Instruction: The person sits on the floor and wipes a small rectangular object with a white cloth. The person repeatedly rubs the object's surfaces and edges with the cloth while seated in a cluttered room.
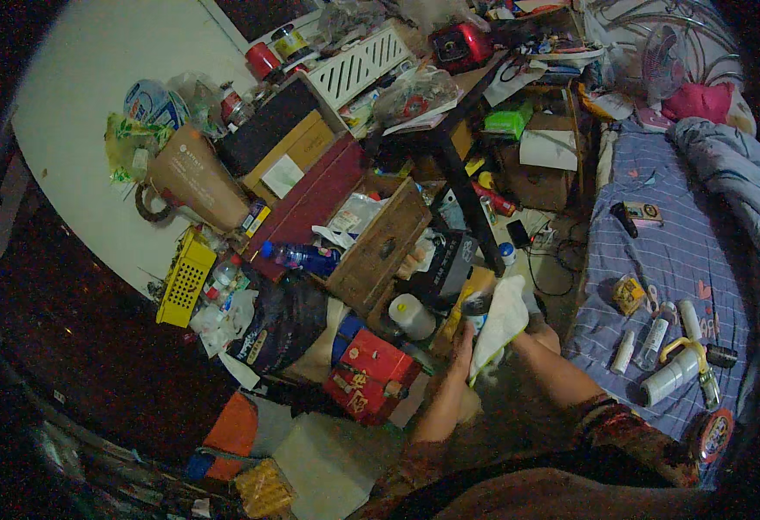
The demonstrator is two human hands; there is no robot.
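Note:
In front of me my left hand (465, 346) is closed around a small container with a dark top (477, 304) and a bluish side. A white cloth (508, 305) with a yellow-green edge hangs between my two hands, against the container. My right hand (537, 337) grips the cloth from the other side; its fingers are partly hidden behind the fabric. Left of my hands stands a whitish plastic bottle (411, 316) with a yellow top. A red box (372, 376) bearing large writing lies nearer to me.
An open wooden drawer (380, 250) juts out with things inside, a blue bottle (298, 256) beside it. The black table leg (469, 195) rises beyond my hands. On the right, the bed (604, 260) holds several bottles and a white cylinder (672, 377). Cables (552, 260) cross the floor.

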